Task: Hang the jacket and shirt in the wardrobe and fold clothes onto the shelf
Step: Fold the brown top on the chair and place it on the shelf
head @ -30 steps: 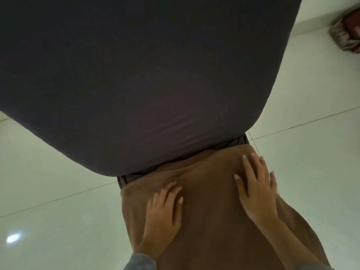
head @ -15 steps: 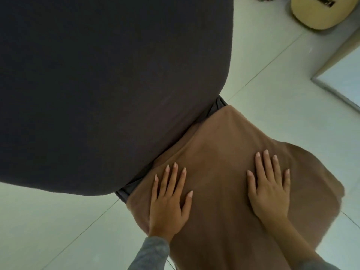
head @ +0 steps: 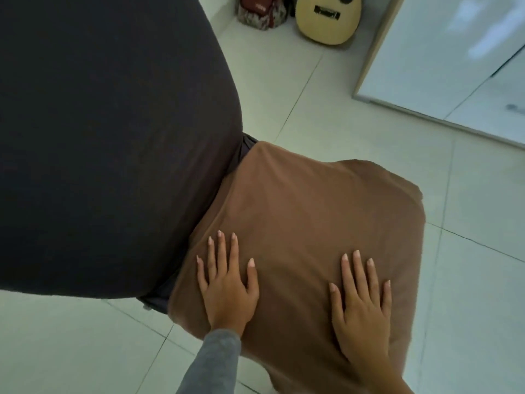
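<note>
A brown garment [head: 321, 217] lies spread flat in the lower middle of the view, over a darker grey garment [head: 244, 150] whose edge shows along its left side. My left hand [head: 227, 285] rests flat on the brown cloth near its left edge, fingers spread. My right hand [head: 362, 302] lies flat on the cloth to the right, fingers spread too. Neither hand grips anything. A large dark rounded surface [head: 108, 143] fills the upper left and hides what is under it.
Pale floor tiles [head: 460, 280] surround the cloth. A small guitar [head: 326, 21] leans at the top, next to a red patterned bag [head: 261, 12]. A white door panel with a wooden frame [head: 377, 49] stands at the upper right.
The view has swung, bringing the guitar, bag and white door into sight. Both hands have slid back toward me on the brown cloth, staying flat; more of the cloth now shows.
</note>
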`<state>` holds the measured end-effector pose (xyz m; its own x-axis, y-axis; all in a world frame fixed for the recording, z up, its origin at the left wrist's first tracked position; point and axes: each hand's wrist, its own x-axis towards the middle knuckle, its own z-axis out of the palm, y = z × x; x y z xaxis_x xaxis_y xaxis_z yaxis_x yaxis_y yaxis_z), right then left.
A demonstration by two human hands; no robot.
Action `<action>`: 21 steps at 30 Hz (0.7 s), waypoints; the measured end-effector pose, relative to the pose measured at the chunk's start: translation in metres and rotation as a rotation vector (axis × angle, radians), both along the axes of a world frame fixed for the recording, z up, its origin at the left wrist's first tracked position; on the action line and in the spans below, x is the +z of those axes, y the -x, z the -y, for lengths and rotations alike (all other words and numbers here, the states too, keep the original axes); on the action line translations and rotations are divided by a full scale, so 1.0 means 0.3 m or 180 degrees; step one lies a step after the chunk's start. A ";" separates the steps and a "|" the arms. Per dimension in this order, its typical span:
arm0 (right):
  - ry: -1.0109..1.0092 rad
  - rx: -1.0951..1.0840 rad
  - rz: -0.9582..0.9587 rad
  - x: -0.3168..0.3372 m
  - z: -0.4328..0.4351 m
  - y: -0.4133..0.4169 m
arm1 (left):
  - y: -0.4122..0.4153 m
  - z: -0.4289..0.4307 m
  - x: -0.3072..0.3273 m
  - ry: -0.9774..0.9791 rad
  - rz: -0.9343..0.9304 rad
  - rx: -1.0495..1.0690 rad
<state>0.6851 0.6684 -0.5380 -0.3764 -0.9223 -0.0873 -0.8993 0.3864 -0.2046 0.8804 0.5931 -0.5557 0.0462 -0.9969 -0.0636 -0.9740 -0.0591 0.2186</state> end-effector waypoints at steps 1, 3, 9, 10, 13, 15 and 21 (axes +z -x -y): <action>0.0026 -0.0081 0.0052 -0.003 -0.037 -0.018 | -0.002 0.002 -0.005 0.0036 0.0001 -0.0016; 0.0066 -0.0261 0.0126 -0.013 -0.111 -0.046 | -0.006 0.001 -0.013 0.0142 0.0003 -0.0040; 0.0249 -0.0893 0.0450 -0.045 -0.210 -0.072 | -0.005 -0.001 -0.020 0.0282 -0.0005 -0.0110; 0.0313 -0.1035 0.0521 -0.043 -0.218 -0.078 | -0.004 0.000 -0.022 0.0299 -0.0014 -0.0105; 0.0441 -0.1531 0.0677 -0.034 -0.238 -0.099 | 0.000 0.001 -0.031 0.0354 -0.0035 -0.0130; 0.0528 -0.1797 0.0740 -0.037 -0.247 -0.105 | -0.004 0.000 -0.039 0.0352 -0.0042 -0.0172; 0.0964 -0.2927 0.1356 -0.045 -0.316 -0.144 | -0.066 -0.031 -0.010 0.0367 -0.0363 -0.0761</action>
